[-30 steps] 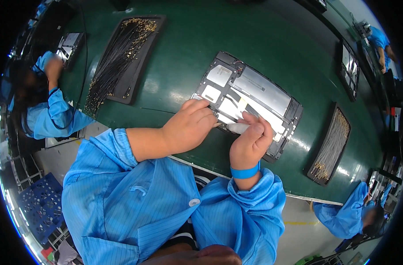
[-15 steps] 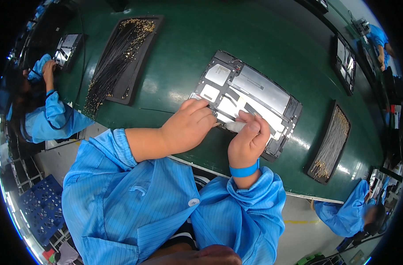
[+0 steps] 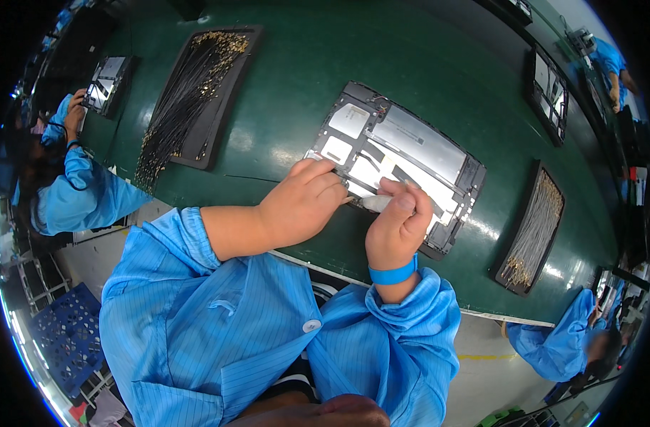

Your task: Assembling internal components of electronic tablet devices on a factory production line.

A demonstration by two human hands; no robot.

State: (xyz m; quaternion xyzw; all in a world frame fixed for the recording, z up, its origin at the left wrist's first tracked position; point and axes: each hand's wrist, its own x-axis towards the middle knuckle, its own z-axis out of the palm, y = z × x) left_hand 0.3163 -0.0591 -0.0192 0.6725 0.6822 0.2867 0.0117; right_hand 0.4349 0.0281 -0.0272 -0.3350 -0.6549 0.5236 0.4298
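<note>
An opened flat electronic device [image 3: 419, 146], with a black frame and silver panels inside, lies slantwise on the green bench before me. Over its near left edge my left hand [image 3: 307, 199] is closed in a pinch. A thin black cable [image 3: 250, 177] runs along the bench and passes under this hand; its end at the fingertips is mostly hidden. My right hand [image 3: 400, 217], with a blue wristband, is closed around a white tapered piece [image 3: 375, 203] pointing at the left fingertips. Whether that piece is a tool or a finger covering cannot be made out.
A dark tray [image 3: 210, 135] of black cables with gold ends lies to the left, some spilling over its near edge. Another tray [image 3: 531, 231] with grey cables is at the right. Further devices [image 3: 551, 96] lie along the bench. Co-workers in blue sit at both sides.
My right hand and the white piece have shifted slightly left. The device has moved a touch the same way. My left hand stays put, while the co-worker at left has moved their hands.
</note>
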